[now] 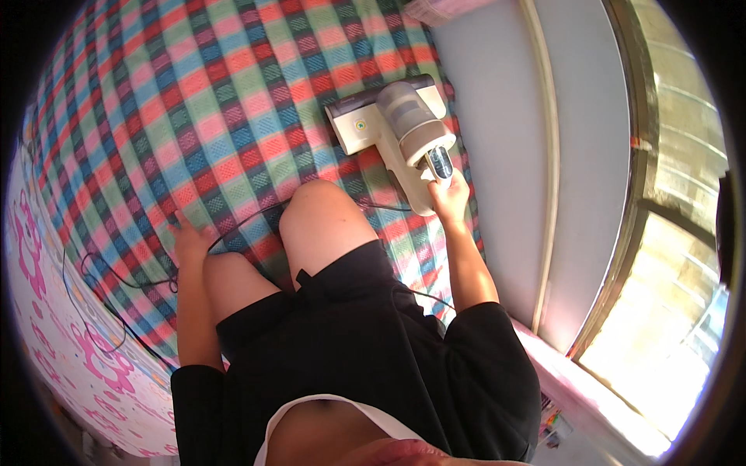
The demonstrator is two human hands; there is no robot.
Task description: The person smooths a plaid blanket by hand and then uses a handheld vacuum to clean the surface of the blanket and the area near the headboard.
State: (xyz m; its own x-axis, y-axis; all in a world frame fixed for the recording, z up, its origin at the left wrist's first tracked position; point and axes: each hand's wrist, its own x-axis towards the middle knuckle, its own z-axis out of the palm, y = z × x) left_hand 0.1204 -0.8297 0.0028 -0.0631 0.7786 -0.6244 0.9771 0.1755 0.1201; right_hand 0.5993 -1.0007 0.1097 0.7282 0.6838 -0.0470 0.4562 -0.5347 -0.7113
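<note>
My right hand (450, 197) is closed around the handle of a white and grey handheld mattress vacuum cleaner (387, 148). The vacuum's wide head lies on a checked multicoloured bedspread (256, 87), near the bed's right edge. Its cylindrical dust cup faces up, and a small dark display shows by the handle. My left hand (191, 236) rests on the bedspread beside my left knee, fingers apart, with nothing seen in it. A thin black cord (250, 218) runs from the vacuum past my knees to the left hand's side.
Loops of the cord (125, 284) lie on the bedspread at the left and hang over a white cloth with pink prints (99, 355). A grey wall panel (495, 116) borders the bed on the right, below a bright window (658, 279). Pink fabric (446, 9) lies at the top.
</note>
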